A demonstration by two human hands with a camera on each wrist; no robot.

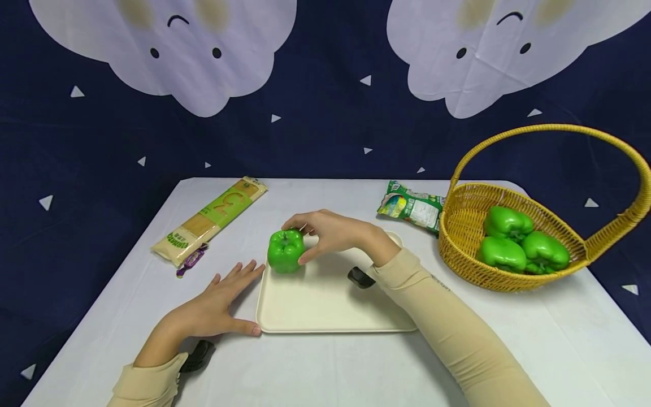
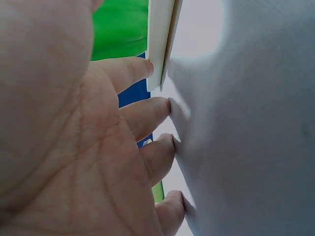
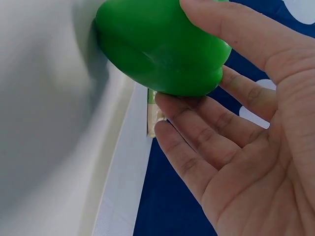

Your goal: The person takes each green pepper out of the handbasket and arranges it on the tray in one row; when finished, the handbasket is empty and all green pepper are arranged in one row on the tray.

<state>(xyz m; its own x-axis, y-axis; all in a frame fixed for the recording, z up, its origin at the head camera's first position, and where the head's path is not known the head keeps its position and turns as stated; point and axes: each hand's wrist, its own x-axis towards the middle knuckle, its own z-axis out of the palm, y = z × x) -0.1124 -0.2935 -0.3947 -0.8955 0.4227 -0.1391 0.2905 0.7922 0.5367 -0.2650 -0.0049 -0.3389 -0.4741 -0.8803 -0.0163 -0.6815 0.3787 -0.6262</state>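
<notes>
My right hand (image 1: 335, 233) holds a green bell pepper (image 1: 286, 252) between thumb and fingers, at the upper left of a cream tray (image 1: 330, 316). In the right wrist view the thumb lies on one side of the pepper (image 3: 157, 46) and the fingertips on the other, its bottom right at the tray surface. With fingers spread, my left hand (image 1: 213, 308) rests on the table along the tray's left edge. One fingertip touches the tray's rim (image 2: 158, 44) in the left wrist view, and the other fingertips press on the white cloth.
A yellow wicker basket (image 1: 458, 249) with a tall handle holds several green bell peppers (image 1: 544, 251) at the right. Beside it lies a green snack bag (image 1: 413, 207). At the left are a long noodle packet (image 1: 213, 217) and a purple-wrapped candy (image 1: 192, 260). A dark blue curtain (image 1: 325, 141) hangs behind the table.
</notes>
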